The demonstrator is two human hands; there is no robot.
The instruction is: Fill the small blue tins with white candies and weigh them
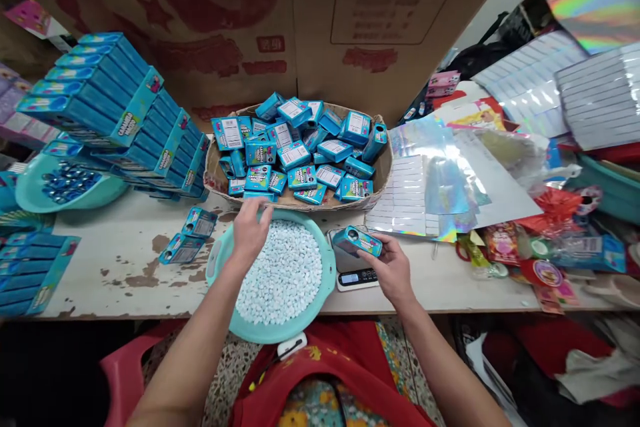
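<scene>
My right hand [393,268] grips the near end of a small blue box [357,241], above a digital scale [357,279] with a lit display. Over the upper left rim of a turquoise basin [327,267] full of small pale pieces [285,273] is my left hand [251,230]. Its fingers are bent near a blue box at the front edge of the carton; whether they touch it or hold anything is unclear. Many similar blue boxes [303,177] fill the low cardboard carton [383,180] behind the basin.
Blue display packs [115,100] are stacked at the left, beside a bowl [30,190] of shiny blue balls. Two loose blue boxes [187,237] lie left of the basin. Shiny sheets [405,193] and wrapped packets [505,243] cover the right side. A large carton [310,20] stands behind.
</scene>
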